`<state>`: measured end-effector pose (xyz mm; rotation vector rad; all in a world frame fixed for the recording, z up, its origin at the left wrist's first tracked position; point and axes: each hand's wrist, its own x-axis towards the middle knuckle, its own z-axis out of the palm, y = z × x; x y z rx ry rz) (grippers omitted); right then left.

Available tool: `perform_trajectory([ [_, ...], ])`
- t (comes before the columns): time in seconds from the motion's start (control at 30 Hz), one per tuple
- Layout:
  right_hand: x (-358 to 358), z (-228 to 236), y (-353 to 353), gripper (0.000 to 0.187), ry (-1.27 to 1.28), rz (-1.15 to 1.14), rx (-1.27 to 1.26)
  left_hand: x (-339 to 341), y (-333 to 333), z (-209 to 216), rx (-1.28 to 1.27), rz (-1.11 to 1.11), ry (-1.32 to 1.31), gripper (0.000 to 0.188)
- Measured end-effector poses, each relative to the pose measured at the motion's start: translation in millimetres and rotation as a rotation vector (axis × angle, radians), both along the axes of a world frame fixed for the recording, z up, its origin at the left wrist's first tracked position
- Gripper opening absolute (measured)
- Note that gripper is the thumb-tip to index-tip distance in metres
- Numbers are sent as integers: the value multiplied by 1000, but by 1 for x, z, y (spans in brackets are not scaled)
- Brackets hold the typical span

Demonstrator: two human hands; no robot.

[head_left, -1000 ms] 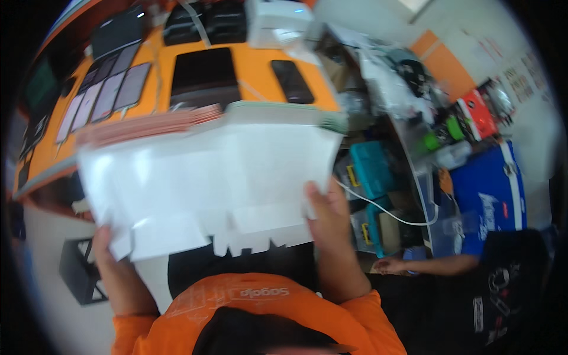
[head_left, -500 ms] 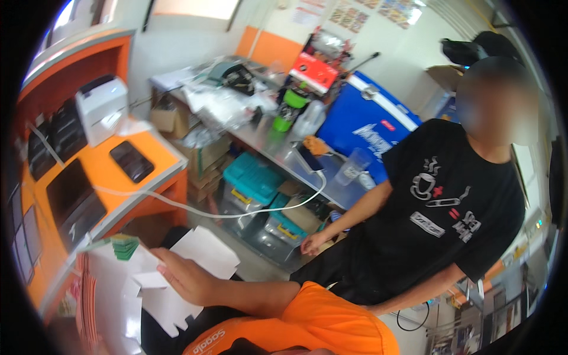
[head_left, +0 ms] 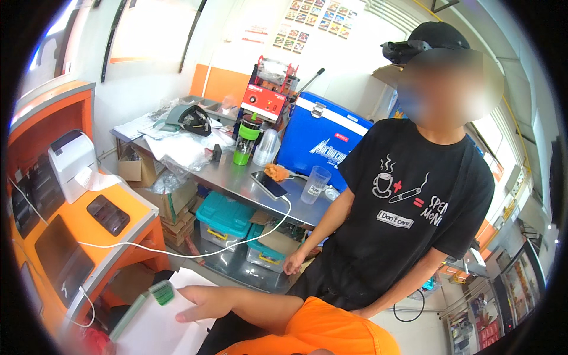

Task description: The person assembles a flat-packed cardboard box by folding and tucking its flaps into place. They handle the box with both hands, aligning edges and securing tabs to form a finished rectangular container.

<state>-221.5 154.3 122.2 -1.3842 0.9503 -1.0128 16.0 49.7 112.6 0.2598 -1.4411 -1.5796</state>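
Observation:
My right hand (head_left: 204, 303), at the end of an orange sleeve, reaches left across the lower part of the view. Its fingers and thumb close on a white flat-cut cardboard carton (head_left: 155, 325). A green-edged corner (head_left: 161, 292) of the carton stands out beside my fingertips, and a pale green strip runs down its left side. More white card (head_left: 188, 280) spreads out behind my hand. The carton's lower part runs out of the view. My left hand does not show.
Left stands an orange counter (head_left: 139, 208) with a white label printer (head_left: 72, 163). A white cable (head_left: 195, 255) stretches to a phone (head_left: 269, 184) on the metal table (head_left: 228, 177). That table bears a blue cooler (head_left: 307, 139). A person in a black T-shirt (head_left: 408, 195) stands at right.
The view has swung, so the room sits further left and lower. My right hand and the carton are lower in the picture. The carton's cut flaps and orange-red layered edges no longer show.

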Motion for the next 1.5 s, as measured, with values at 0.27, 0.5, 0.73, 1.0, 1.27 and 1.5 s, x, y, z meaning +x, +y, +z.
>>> perform_trajectory([
  [0.27,-20,-6,28,40,114,-77,13,-2,11,0,10,-34,27,89],
  [0.5,-13,-2,34,41,373,-246,-259,5,20,-2,9,-28,46,89],
  [0.73,-7,-4,34,61,442,-307,-367,25,24,-5,4,7,64,89],
  [1.0,9,11,42,68,394,-216,-343,75,-6,-19,-26,66,19,75],
  [1.27,12,-40,44,102,-49,334,-12,192,-33,-8,-43,-263,29,48],
  [1.5,-90,-136,9,39,620,-778,220,236,-42,-21,26,-634,166,36],
])
